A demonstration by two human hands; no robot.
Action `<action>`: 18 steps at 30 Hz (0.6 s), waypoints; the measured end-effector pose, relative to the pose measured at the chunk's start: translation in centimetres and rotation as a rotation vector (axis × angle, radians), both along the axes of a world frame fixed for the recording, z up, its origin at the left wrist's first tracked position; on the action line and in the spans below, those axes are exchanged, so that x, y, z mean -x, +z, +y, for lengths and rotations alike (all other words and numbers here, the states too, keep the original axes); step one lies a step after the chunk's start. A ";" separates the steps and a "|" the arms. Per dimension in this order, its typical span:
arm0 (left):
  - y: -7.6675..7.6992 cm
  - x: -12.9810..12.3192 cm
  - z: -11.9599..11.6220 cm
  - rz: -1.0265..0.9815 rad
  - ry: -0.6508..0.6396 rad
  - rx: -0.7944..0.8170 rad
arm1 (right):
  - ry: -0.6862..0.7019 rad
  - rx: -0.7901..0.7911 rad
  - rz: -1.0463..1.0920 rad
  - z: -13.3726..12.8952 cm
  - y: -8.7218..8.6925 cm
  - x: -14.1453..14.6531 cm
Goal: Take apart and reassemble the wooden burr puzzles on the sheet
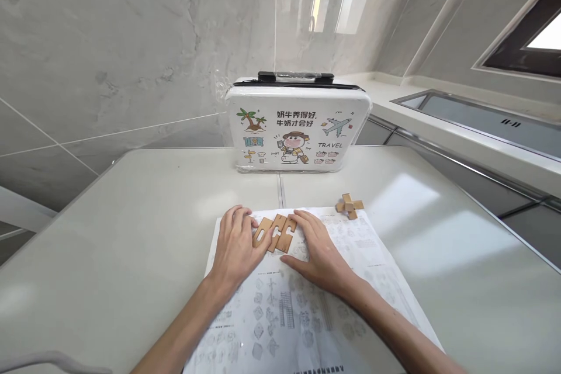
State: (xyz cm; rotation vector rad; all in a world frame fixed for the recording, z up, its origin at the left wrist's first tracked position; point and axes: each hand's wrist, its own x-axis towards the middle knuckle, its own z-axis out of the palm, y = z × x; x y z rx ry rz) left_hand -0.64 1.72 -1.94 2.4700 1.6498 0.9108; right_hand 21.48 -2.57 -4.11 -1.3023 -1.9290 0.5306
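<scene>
Three flat wooden puzzle pieces with cut-out slots lie side by side on a printed instruction sheet (280, 327): a left piece (263, 227), a middle piece (277, 223) and a right piece (284, 241). My left hand (236, 239) is closed around the left end of the row, fingers curled at the far left and the thumb against the left and middle pieces. At the right end, my right hand (318, 251) has its fingertips at the upper edge of the right piece. Its thumb is stretched out low, just below that piece, and the grasp is spread rather than closed.
An assembled wooden cross-shaped puzzle (349, 206) stands at the sheet's upper right corner. Behind, a white printed carry case (302, 128) in clear plastic is upright against the tiled wall. A counter with a dark glass panel (495, 120) runs along the right.
</scene>
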 end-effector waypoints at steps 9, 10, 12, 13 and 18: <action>0.8 -0.3 -0.4 0.046 -0.022 0.016 | -0.049 0.028 0.094 -0.1 0.7 0.2; 0.9 -0.3 -0.4 0.036 -0.028 0.016 | -0.075 0.045 0.131 -0.1 1.0 0.2; 1.1 -0.3 -0.5 0.000 -0.040 0.012 | -0.121 0.119 0.266 0.0 1.5 0.1; 1.2 -0.3 -0.5 -0.033 -0.039 0.020 | -0.127 0.187 0.370 0.0 1.8 -0.1; 1.6 -0.7 -1.0 -0.263 0.050 0.294 | 0.034 0.576 0.995 0.6 2.7 -1.0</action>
